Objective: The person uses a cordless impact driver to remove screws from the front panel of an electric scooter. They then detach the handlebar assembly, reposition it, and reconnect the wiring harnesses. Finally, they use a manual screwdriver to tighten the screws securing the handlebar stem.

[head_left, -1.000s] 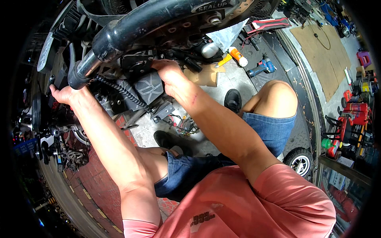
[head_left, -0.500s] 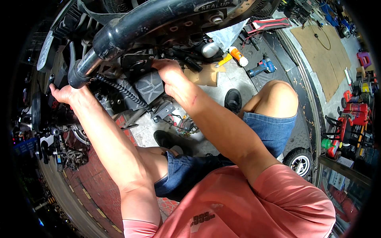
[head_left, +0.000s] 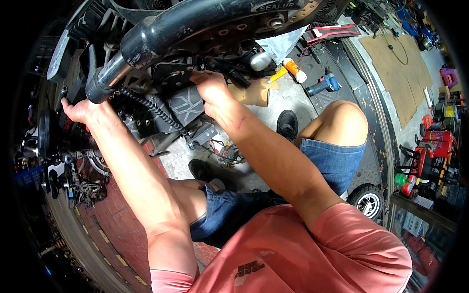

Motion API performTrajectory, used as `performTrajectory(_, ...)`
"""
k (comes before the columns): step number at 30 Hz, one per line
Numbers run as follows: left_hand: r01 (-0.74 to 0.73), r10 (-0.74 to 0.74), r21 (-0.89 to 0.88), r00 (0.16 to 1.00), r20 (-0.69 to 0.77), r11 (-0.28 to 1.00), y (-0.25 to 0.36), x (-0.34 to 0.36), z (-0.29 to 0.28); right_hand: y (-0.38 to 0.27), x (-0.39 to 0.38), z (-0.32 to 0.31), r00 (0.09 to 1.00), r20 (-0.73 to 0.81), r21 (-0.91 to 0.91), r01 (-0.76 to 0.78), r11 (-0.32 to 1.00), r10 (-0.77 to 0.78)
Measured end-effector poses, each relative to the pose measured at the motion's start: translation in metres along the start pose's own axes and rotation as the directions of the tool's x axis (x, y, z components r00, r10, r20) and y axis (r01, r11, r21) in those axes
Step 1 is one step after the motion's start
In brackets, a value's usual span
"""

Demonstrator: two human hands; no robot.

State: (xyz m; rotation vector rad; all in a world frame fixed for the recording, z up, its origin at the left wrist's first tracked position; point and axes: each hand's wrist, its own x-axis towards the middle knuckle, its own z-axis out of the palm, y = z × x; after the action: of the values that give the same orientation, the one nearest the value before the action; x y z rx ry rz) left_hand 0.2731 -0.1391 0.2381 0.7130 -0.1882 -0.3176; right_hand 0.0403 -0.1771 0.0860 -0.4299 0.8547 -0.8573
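L hand [head_left: 80,111]: clenched on a dark part, far left.
R hand [head_left: 211,88]: fingers hidden, grip unclear; nearer grey cover [head_left: 183,103], just lower-left.

Fork tube [head_left: 195,24] and ribbed hose [head_left: 151,107] crowd both hands.

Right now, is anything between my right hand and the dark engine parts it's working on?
Nothing visible: the right hand is already on the dark engine parts under the fork tube. The left hand is off to the side, gripping a dark part there.
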Motion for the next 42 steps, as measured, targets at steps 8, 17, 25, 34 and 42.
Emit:
performTrajectory(8, 0.023, -0.023, -0.009, 1.0, 0.0, 1.0, 0.0, -0.006, 0.003, -0.003, -0.005, 0.0, 1.0, 0.023, 0.051, 0.002, 0.999, -0.003)
performTrajectory(17, -0.074, 0.064, 0.07, 0.99, 0.127, 0.995, -0.005, 0.004, -0.005, 0.004, 0.006, -0.004, 0.993, 0.107, 0.083, -0.054, 0.995, 0.044)
performTrajectory(25, 0.052, -0.05, -0.034, 0.997, 0.062, 0.998, -0.005, -0.034, 0.017, 0.023, 0.048, -0.028, 0.981, 0.195, 0.172, -0.054, 0.984, 0.02)
performTrajectory(34, 0.071, -0.067, -0.118, 0.997, 0.031, 0.991, 0.003, -0.032, 0.005, 0.008, 0.015, -0.012, 0.985, 0.174, 0.104, -0.039, 0.994, 0.02)
performTrajectory(42, 0.336, -0.31, -0.113, 0.929, 0.202, 0.935, 0.018, -0.021, -0.022, 0.002, -0.059, -0.026, 0.736, 0.093, -0.459, 0.629, 0.627, -0.67)
